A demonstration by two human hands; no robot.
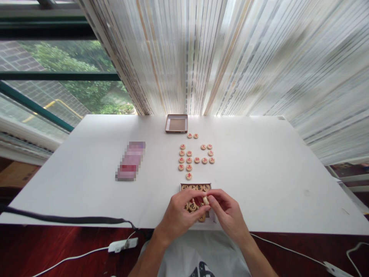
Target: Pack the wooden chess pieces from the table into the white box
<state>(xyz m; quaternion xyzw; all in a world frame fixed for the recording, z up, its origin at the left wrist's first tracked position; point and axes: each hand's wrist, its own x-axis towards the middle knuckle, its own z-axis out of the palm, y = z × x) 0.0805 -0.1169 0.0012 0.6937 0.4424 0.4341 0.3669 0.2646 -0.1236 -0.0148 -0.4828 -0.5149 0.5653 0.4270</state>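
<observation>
Both hands are over a small box [196,184] at the near edge of the table [259,173], approx. mid-width. The box is open and holds round wooden game discs w/ dark characters.

Right hand [227,211]: thumb and forefinger tips are pressed together on one pale disc [205,200], held just above the box's middle. Left hand [180,213]: fingers are curled inward over the box's left half, tips right next to the same disc. Can't tell whether they grip it or anything else, since the fingers hide what's under them. The hands touch or nearly touch at the fingertips.

Beyond the box, toward the table's center, is a set of loose discs [189,160] w/ red characters, lying flat in short rows and columns. One single disc sits nearest the box and two are farthest out. None of them touch the box.

At the far edge, in line w/ the box, is the lid [176,124], open side up.

Left of the loose discs and well apart from them is a flat oblong thing [131,161], blurred out, pinkish w/ red at its near end.

A black cable [72,220] runs along the near-left edge. On the floor below is a white power strip [123,244]. Behind the far edge hangs a striped curtain [230,57], w/ a window [57,77] at far left.
</observation>
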